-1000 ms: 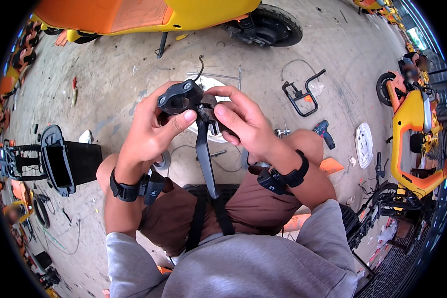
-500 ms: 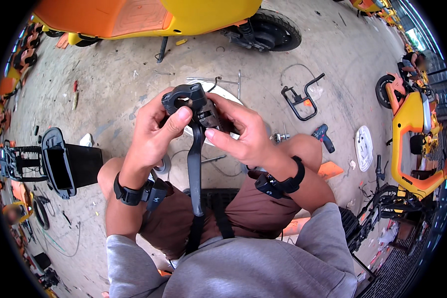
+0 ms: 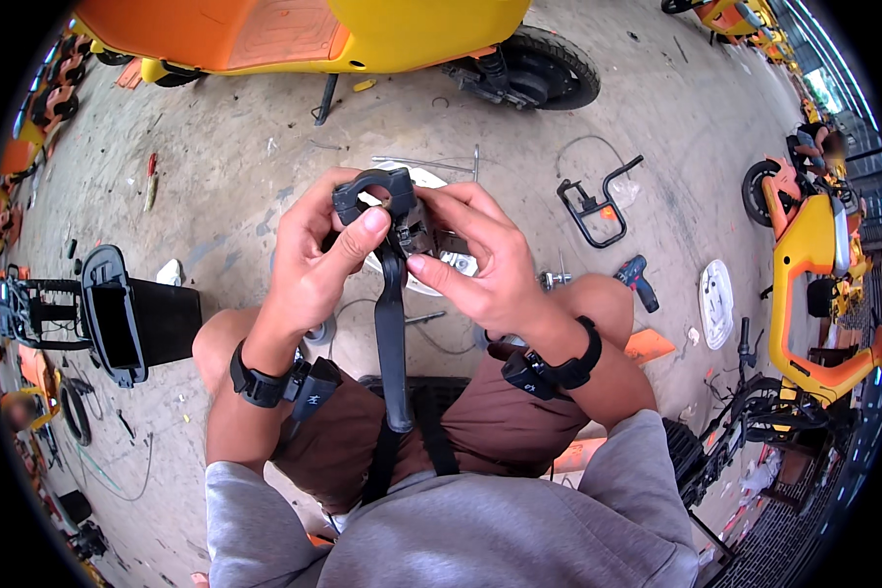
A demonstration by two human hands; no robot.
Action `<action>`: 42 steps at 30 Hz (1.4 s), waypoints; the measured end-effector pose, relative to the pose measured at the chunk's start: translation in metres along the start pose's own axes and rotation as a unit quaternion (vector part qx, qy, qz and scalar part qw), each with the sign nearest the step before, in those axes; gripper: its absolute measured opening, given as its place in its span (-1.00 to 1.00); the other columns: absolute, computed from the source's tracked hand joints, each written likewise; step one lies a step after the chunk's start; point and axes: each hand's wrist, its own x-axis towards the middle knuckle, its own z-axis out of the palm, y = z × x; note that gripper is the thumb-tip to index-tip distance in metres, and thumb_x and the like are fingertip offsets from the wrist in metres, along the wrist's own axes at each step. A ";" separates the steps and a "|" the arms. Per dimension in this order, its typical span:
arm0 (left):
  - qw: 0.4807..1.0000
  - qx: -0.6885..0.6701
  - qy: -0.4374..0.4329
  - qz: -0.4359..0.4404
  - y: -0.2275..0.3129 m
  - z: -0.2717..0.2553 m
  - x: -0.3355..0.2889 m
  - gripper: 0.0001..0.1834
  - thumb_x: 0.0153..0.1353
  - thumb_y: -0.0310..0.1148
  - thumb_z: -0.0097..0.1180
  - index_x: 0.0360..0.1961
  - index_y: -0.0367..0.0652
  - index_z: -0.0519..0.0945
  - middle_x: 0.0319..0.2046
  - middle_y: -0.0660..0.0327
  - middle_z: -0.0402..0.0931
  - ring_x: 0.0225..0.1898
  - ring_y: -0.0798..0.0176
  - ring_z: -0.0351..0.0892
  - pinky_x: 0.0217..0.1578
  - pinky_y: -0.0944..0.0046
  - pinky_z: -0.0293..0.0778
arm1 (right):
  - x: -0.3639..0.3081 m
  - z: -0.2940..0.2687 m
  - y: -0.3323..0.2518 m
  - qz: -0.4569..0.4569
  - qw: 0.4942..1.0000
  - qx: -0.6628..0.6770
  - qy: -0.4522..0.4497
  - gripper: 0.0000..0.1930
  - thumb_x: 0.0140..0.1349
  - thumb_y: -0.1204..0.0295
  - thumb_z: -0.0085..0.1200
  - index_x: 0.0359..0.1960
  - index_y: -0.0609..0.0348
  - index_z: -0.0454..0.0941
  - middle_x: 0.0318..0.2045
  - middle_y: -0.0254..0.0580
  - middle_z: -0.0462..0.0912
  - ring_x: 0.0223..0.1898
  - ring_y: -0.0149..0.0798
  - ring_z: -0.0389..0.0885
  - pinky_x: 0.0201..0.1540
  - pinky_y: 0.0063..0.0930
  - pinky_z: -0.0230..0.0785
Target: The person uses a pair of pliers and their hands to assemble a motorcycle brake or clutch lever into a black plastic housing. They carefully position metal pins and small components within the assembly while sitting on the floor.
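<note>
A black brake lever (image 3: 390, 358) with its clamp (image 3: 375, 193) is held up over my lap, its long blade pointing down toward me. My left hand (image 3: 314, 245) grips the clamp end, thumb pressed on the front just below the ring. On the other side of the lever's body, my right hand (image 3: 485, 255) holds the housing between thumb and fingers. The fingertips behind the part are hidden. Beneath the hands, partly covered by them, a white tray (image 3: 423, 286) with small metal pieces lies on the floor.
A yellow-orange scooter (image 3: 431, 34) stands ahead. On the floor right are a black bent-tube frame (image 3: 591, 220), a cordless drill (image 3: 638, 281) and a white oval part (image 3: 717, 304). A black bin-like box (image 3: 167, 328) sits left. A person (image 3: 813, 142) is at far right.
Both hands and the brake lever have shifted slightly right in the picture. The clamp is tilted a little differently, and more of the tray's contents show beneath my right hand. Both grips stay closed.
</note>
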 end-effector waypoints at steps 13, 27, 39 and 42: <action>1.000 -0.008 -0.008 0.000 -0.007 -0.004 0.003 -0.73 0.31 -0.26 0.18 -0.14 -0.21 0.47 -0.56 0.48 0.36 -0.62 0.65 0.16 -0.64 0.53 -0.01 | 0.005 -0.008 -0.006 0.037 0.998 0.026 -0.039 -0.50 0.03 0.56 0.29 0.08 0.36 0.52 -0.14 -0.11 0.56 -0.14 -0.27 0.63 -0.04 -0.48 0.48; 0.993 -0.096 -0.019 -0.064 -0.004 -0.001 0.005 -0.80 0.31 -0.30 0.17 -0.22 -0.14 0.43 -0.59 0.48 0.31 -0.69 0.66 0.04 -0.70 0.52 -0.12 | 0.004 -0.006 0.000 -0.074 0.986 -0.149 0.016 -0.48 -0.03 0.53 0.34 0.05 0.30 0.55 -0.17 -0.09 0.57 -0.20 -0.18 0.62 -0.14 -0.42 0.47; 0.979 -0.178 -0.028 -0.091 -0.004 -0.007 0.006 -0.84 0.33 -0.35 0.13 -0.26 -0.15 0.41 -0.61 0.49 0.25 -0.73 0.66 -0.01 -0.72 0.51 -0.13 | 0.002 -0.001 0.004 -0.083 0.983 -0.156 0.045 -0.48 -0.08 0.49 0.36 0.02 0.27 0.59 -0.18 -0.10 0.59 -0.22 -0.17 0.63 -0.17 -0.42 0.50; 0.977 -0.187 -0.023 -0.096 -0.003 -0.006 0.006 -0.84 0.34 -0.36 0.12 -0.27 -0.15 0.40 -0.63 0.49 0.22 -0.74 0.65 -0.01 -0.73 0.50 -0.13 | 0.002 -0.001 0.004 -0.103 0.976 -0.185 0.056 -0.46 -0.09 0.50 0.37 0.03 0.27 0.58 -0.17 -0.09 0.59 -0.21 -0.15 0.63 -0.18 -0.40 0.50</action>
